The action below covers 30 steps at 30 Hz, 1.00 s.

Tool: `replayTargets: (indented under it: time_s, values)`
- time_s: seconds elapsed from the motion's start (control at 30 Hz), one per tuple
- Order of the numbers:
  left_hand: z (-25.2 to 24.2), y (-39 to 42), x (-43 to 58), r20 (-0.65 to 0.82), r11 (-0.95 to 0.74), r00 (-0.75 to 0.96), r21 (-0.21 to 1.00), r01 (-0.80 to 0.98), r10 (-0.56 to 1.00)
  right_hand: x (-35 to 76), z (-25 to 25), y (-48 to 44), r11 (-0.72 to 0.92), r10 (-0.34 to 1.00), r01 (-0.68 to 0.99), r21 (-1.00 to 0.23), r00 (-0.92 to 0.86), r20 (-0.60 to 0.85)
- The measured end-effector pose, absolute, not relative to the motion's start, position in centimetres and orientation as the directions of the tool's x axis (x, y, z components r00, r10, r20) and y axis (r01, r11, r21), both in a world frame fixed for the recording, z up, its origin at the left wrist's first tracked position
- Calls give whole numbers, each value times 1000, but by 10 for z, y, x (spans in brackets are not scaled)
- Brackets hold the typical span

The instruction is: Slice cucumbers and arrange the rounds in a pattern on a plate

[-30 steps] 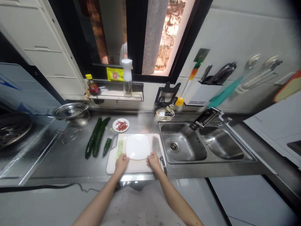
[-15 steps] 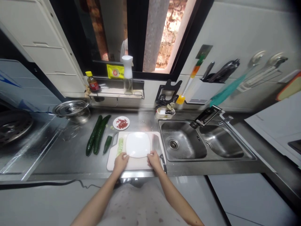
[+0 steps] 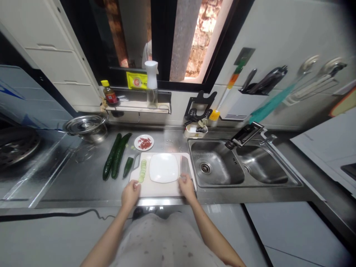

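Observation:
A white square plate point(image 3: 164, 168) lies flat on the white cutting board point(image 3: 162, 191). Left of it runs an overlapping row of cucumber slices point(image 3: 142, 170). My left hand point(image 3: 130, 193) is at the board's front left edge, just below the slices, its fingers drawn together; whatever they hold is hidden. My right hand point(image 3: 187, 188) has its fingers curled beside the plate's lower right corner, over the lower part of a knife point(image 3: 184, 165). The knife's handle is mostly covered, and I cannot see whether the fingers grip it. A cut cucumber piece point(image 3: 128, 167) lies left of the board.
Two whole cucumbers point(image 3: 116, 157) lie further left, near a lidded steel pot point(image 3: 87, 128). A small plate of chopped red pieces point(image 3: 144, 142) stands behind the board. The double sink point(image 3: 217, 163) borders the board on the right. A shelf point(image 3: 136, 106) holds bottles.
Both hands have come off the plate. My left hand has moved left to the board's edge; my right hand has shifted slightly right, over the knife. The plate stays on the board.

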<state>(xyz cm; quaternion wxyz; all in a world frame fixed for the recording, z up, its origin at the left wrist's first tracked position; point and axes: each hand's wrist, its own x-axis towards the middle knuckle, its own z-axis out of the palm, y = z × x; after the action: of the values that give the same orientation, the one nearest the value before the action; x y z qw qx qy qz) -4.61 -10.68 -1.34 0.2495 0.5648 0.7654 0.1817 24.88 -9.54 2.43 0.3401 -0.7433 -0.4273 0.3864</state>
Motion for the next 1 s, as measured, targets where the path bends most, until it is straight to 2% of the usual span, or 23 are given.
replayTargets:
  time_s: [0.13, 0.47, 1.0]
  values:
    - [-16, -103, -43, -153, 293, -250, 534, 793, 956, 245, 24, -98, -367, 916, 308, -878, 286, -282]
    - [-19, -93, -39, -170, 328, -281, 463, 823, 945, 241, 28, -98, -293, 948, 321, -901, 223, -229]
    - [-17, -89, -33, -152, 356, -326, 521, 776, 933, 246, 14, -104, -277, 951, 373, -886, 237, -197]
